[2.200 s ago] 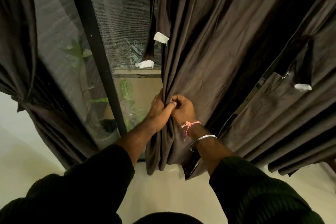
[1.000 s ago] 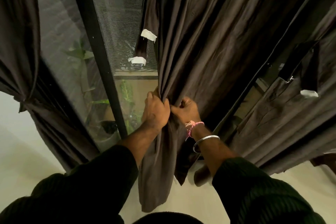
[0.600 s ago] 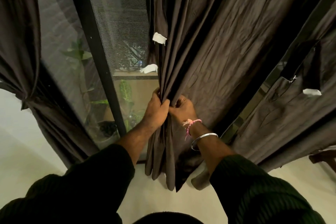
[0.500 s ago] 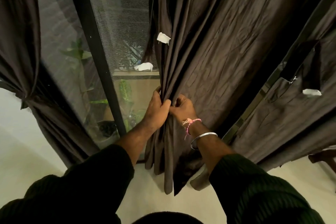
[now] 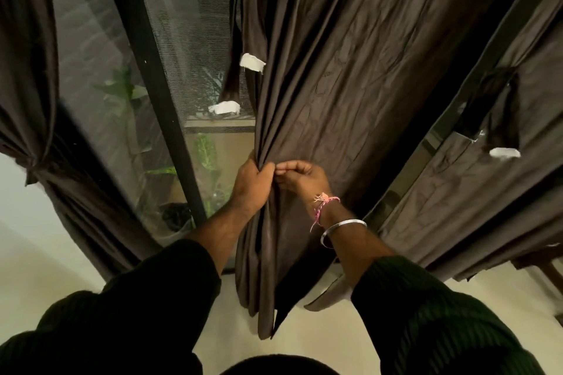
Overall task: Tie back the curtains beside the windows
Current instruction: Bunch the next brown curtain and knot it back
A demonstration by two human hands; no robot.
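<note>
Although our left hand [image 5: 252, 184] wraps around the gathered edge of the middle curtain [image 5: 332, 94], its fingertips disappear behind the folds, so we cannot tell how much cloth it encloses. Our right hand [image 5: 300, 178] sits just beside it at frame centre, fingers curled and pinching a pleat against the left knuckles. Above the grip the curtain fans out toward the top of the frame; below it the bunched fabric hangs to the pale floor [image 5: 45, 253]. Two tie strips [image 5: 236, 39] with white ends dangle at the curtain's left edge, above our hands; where they attach is cut off. At far left another curtain [image 5: 27, 70] is already cinched. At right a third curtain [image 5: 493, 192] carries a dark loop we can hardly make out.
</note>
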